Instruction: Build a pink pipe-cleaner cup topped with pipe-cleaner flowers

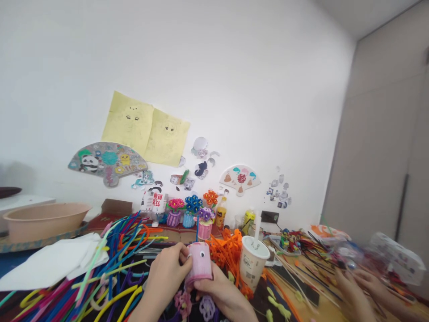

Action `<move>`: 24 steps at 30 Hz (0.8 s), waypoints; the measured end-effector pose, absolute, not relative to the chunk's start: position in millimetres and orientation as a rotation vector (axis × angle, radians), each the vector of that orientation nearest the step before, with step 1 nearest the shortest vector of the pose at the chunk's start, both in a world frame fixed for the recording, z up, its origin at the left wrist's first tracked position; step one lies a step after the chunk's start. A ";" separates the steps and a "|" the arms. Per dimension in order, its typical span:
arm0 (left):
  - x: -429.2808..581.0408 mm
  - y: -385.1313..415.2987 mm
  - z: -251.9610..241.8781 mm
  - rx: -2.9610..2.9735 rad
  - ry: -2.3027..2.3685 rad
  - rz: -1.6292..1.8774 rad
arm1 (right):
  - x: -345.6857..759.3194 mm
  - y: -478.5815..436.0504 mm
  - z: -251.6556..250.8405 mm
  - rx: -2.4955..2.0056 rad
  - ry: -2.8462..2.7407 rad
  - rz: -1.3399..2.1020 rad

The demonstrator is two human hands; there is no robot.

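Note:
My left hand (166, 277) and my right hand (223, 297) together grip a small pink wrapped pot (199, 264) with a googly eye on its side and a blue pipe-cleaner stem (197, 232) rising from its top. The left fingers pinch the pot's upper left edge. From below, the right hand cups it. Small pink and lilac pipe-cleaner flowers (194, 306) lie on the table just under my hands.
A heap of coloured pipe cleaners (110, 268) lies left, orange ones (228, 252) and a white paper cup with a straw (253, 261) right. Finished flower pots (189, 212) and bottles (220, 213) line the wall. Another person's hands (360, 286) work at the right edge. A beige basin (43, 221) sits far left.

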State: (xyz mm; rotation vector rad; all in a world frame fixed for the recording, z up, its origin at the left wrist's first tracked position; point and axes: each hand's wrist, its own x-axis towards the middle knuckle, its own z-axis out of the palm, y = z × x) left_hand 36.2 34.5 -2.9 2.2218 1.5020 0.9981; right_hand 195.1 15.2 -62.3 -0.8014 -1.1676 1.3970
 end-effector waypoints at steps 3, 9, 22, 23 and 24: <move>35.7 34.8 -3.5 2.225 1.494 1.019 | 194.9 15.1 -60.7 -0.784 -1.177 1.403; 36.8 35.1 -2.6 2.246 1.463 1.057 | 195.3 19.0 -62.2 -0.676 -1.229 1.439; 35.5 40.7 -5.7 2.229 1.444 1.000 | 200.2 41.6 -79.7 -0.679 -1.272 1.497; 35.3 41.8 -6.8 2.230 1.434 0.993 | 201.1 42.4 -79.9 -0.681 -1.280 1.505; 35.1 42.9 -8.1 2.235 1.419 0.992 | 201.9 43.0 -79.8 -0.681 -1.289 1.511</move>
